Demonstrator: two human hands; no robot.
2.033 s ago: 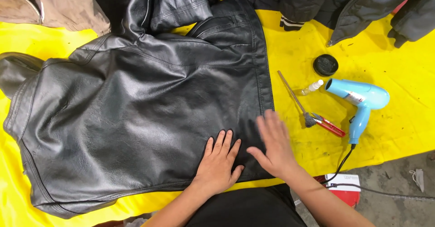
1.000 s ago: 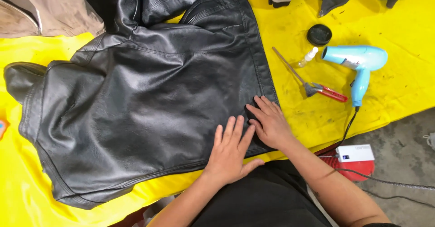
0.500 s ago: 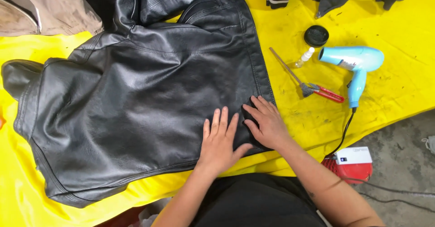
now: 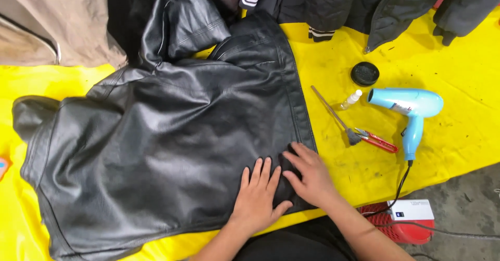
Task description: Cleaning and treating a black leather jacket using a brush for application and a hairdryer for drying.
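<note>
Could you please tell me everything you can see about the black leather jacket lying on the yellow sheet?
The black leather jacket is glossy, creased and looks like leather or an imitation of it. It lies spread flat on the yellow sheet, one sleeve folded up towards the top. A stitched seam runs down its right edge. Both hands press flat on its lower right corner: the left hand palm down, the right hand beside it near the seam.

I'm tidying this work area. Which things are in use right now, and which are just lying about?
In use: black leather jacket, left hand and right hand flat on it.

Lying about: blue hair dryer, brush, small bottle, black round tin, red-handled tool.
</note>
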